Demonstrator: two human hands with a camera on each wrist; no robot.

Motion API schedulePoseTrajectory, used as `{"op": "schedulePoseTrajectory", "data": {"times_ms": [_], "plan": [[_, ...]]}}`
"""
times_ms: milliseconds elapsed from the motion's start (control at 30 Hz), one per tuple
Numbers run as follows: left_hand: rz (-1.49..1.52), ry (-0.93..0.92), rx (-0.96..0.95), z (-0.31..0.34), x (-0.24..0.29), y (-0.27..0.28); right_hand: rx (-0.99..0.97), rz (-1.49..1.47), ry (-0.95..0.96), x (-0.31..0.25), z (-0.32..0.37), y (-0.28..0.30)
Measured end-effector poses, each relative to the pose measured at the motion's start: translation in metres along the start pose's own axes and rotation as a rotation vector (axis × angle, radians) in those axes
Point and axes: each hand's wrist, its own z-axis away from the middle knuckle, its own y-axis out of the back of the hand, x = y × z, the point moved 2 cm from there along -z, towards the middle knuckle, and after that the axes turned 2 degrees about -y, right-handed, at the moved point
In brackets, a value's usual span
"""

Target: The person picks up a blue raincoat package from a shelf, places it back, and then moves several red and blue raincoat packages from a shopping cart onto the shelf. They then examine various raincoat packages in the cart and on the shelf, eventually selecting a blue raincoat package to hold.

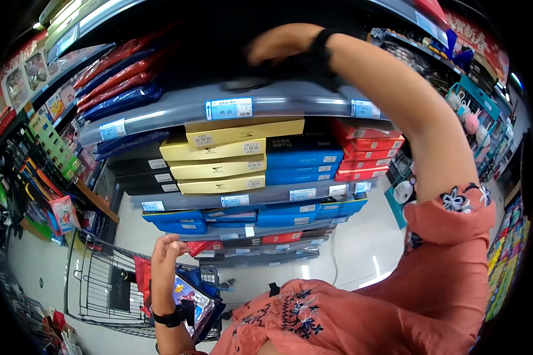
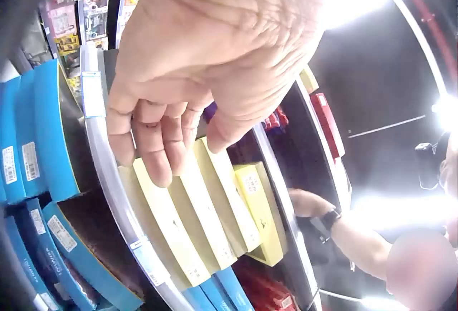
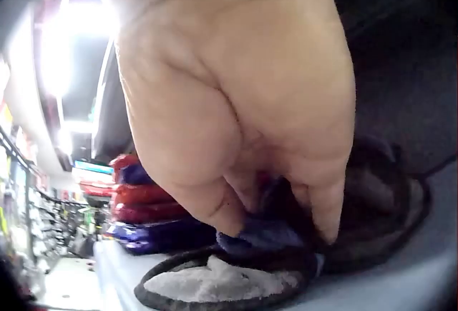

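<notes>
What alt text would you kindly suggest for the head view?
A person's right hand grips a dark item on a grey store shelf, above stacked yellow boxes, blue boxes and red boxes. Their left hand, loosely curled and empty, is raised near a wire shopping cart.

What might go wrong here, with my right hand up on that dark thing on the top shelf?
1. The right hand grips the dark lined item only near its edge, reaching high overhead, so it may slip and fall.
2. The left hand holds nothing and is off the cart, so a drop would likely go uncaught.
</notes>
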Motion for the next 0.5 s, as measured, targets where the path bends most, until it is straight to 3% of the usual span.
{"op": "schedulePoseTrajectory", "data": {"times_ms": [100, 167, 200, 233, 300, 400, 500], "plan": [[0.014, 0.018, 0.017, 0.001, -0.004, 0.004, -0.083, -0.123, 0.255, -0.074, -0.017, -0.015], [0.017, 0.037, 0.058, 0.007, -0.007, 0.008, -0.053, 0.104, 0.28, -0.085, -0.04, -0.014], [0.009, 0.046, 0.092, 0.013, -0.006, 0.01, -0.089, 0.112, 0.19, -0.08, -0.036, -0.008], [0.0, 0.053, 0.121, 0.017, -0.007, 0.012, -0.073, 0.126, 0.103, -0.069, -0.039, -0.006], [0.017, 0.091, 0.159, 0.024, -0.019, 0.022, -0.024, 0.478, 0.06, -0.036, -0.05, 0.002], [0.03, 0.141, 0.199, 0.034, -0.028, 0.036, -0.297, 1.225, 0.321, 0.071, -0.084, 0.01], [0.035, 0.191, 0.259, 0.042, -0.045, 0.054, -0.303, 0.963, -0.127, 0.121, -0.028, 0.023]]}}
